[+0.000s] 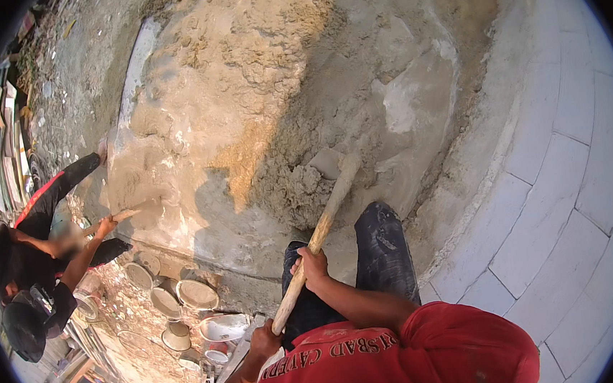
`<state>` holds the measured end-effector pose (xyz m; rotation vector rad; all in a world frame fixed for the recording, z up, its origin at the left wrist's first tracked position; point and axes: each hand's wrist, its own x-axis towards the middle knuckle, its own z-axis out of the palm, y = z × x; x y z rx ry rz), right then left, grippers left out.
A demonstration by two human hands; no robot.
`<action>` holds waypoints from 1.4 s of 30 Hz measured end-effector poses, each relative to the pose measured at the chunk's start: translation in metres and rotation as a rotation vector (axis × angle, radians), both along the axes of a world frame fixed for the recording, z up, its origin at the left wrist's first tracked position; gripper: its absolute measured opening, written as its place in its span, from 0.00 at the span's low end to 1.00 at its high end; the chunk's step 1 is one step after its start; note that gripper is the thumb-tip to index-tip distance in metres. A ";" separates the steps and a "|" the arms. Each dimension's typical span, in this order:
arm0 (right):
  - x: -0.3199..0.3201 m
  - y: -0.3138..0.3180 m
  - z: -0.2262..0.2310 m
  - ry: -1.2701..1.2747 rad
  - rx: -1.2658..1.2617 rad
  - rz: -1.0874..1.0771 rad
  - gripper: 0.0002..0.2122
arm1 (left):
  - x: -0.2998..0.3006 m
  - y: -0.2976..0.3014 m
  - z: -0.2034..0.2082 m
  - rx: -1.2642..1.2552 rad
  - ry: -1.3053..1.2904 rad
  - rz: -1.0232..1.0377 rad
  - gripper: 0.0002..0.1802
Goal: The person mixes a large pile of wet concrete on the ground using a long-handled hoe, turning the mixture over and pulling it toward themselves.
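Observation:
Both my hands are wrapped round the pale wooden handle of a hoe (333,207), which slants up and to the right from my waist. My left hand (264,339) grips the lower end of the handle. Farther up, my right hand (312,266) is closed round it above my knee. At the handle's far end, the grey hoe blade (327,162) is partly sunk in a heap of wet grey mortar (295,189). Wet mix and sandy brown material (246,59) spread out in front of my legs.
A co-worker (36,274) at the left holds another wooden-handled tool (128,214) at the mix's edge. Several buckets and pans (198,293) stand at lower left. A grey block wall (545,201) curves along the right. Planks (7,143) are stacked far left.

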<state>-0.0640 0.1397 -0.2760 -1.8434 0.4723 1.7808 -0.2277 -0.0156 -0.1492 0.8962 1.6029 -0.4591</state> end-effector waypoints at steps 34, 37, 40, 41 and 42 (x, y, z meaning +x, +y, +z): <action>0.114 0.401 -0.052 -0.133 0.800 0.546 0.10 | 0.235 0.292 -0.193 0.427 -0.040 0.608 0.19; 0.046 0.496 -0.077 -0.212 1.046 0.706 0.05 | 0.181 0.385 -0.229 0.597 -0.039 0.699 0.17; 0.021 0.453 -0.172 -0.167 0.716 1.044 0.13 | 0.219 0.332 -0.241 0.520 -0.009 0.886 0.16; 0.015 0.425 -0.196 -0.233 0.634 1.151 0.16 | 0.227 0.308 -0.242 0.406 -0.072 0.980 0.15; 0.016 0.402 -0.214 -0.320 0.579 1.256 0.18 | 0.237 0.291 -0.240 0.293 -0.148 1.068 0.13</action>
